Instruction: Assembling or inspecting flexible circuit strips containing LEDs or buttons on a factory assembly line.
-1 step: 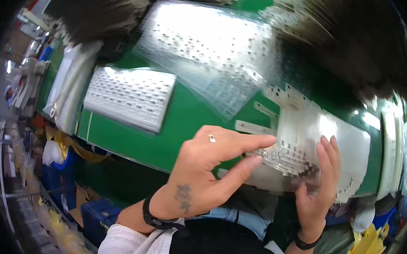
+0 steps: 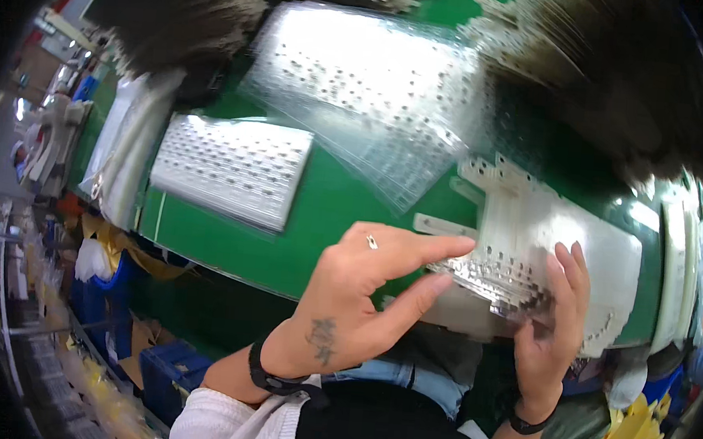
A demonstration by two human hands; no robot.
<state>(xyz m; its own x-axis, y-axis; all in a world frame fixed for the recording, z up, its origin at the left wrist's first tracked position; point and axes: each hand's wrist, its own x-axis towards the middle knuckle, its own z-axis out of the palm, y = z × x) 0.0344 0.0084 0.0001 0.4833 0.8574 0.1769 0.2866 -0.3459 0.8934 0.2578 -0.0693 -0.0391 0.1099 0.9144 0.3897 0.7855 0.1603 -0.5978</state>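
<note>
A small stack of thin, shiny, translucent strips with rows of dark holes (image 2: 495, 282) is held low over the right side of the bench. My left hand (image 2: 358, 290) pinches its left end between thumb and forefinger. At the other end, my right hand (image 2: 556, 322) is curved round the stack's edge, thumb below and fingers raised; its exact contact is partly hidden. Under and behind the stack lie flat whitish sheets (image 2: 613, 248) with notched, holed edges. A narrow pale strip (image 2: 443, 227) lies just beyond my left fingertips.
On the green bench (image 2: 237, 256), a wrapped stack of perforated strips (image 2: 228, 167) lies left. Clear plastic sheets or bags with dark dots (image 2: 355, 67) spread across the middle back. Dense piles of thin sheets (image 2: 177, 16) rise at the far corners. A blue bin (image 2: 178, 375) stands below the bench.
The view has shifted slightly, so the bench things sit a little further right. Both hands keep nearly the same pose round the stack, which looks a little flatter.
</note>
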